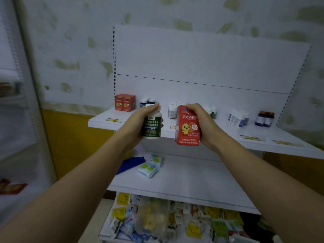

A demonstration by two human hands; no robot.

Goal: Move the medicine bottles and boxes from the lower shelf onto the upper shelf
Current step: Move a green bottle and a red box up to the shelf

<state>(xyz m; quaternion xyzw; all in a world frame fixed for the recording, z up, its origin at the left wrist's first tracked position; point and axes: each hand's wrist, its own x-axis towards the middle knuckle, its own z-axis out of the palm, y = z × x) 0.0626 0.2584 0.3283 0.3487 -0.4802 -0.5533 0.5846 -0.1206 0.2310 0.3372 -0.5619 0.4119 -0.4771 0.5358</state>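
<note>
Our forearms point(70, 190) fill the bottom corners, closest to us. Our left hand point(138, 120) wraps round a green bottle point(151, 124), held upright. Our right hand point(200, 123) clamps a red box point(187, 128) from its 3 o'clock side, fingers curled over the top corner. Both hang just in front of the upper shelf point(228, 133), not set down yet. We'd guess both are light. The bottle looks like stiff, slick plastic, so grip the body. The box is card that dents, so hold the edges. Fingers behind each item are hidden, small print blurs, and the sachets point(157, 223) at 6 o'clock are mush.
</note>
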